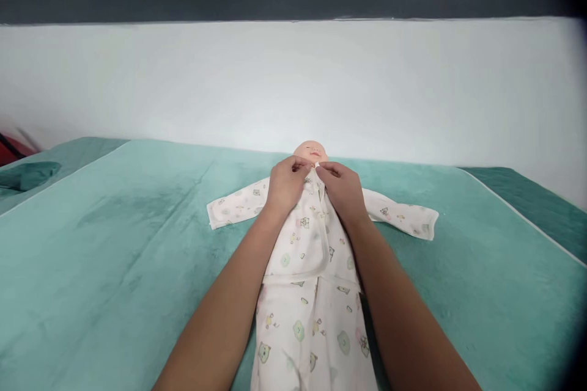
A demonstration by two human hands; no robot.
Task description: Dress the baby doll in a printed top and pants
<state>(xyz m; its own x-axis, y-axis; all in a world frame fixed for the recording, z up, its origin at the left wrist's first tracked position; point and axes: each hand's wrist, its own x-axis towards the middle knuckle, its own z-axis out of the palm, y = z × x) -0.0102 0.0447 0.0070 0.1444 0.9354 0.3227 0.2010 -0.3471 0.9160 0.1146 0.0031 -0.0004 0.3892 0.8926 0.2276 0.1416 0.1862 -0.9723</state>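
At the far left of my view a red item [13,149] shows beside the teal cover [114,238], which spreads under everything and runs up to the white wall [183,82]. Next comes one printed sleeve [238,203], stretched out flat on the cover, then my left hand [288,188], its thumb and fingers drawn together at the neckline; I cannot tell whether cloth is caught between them. In the middle lies the doll [310,150], face up, head toward the wall, with the white printed top [302,247] over its body and the printed lower garment [316,330] below the hem. My right hand [343,188] has a small white tab [317,165] pinched at its fingertips, just under the chin. To its right the other sleeve [406,217] angles out, also flat. For such small work, I judge that fingertip pressure alone serves best: a light pinch near the edge, both wrists low, the two sides of the neckline level, no tug toward the chin. My forearms flank the top closely, so drifting inward could ruck up its front.
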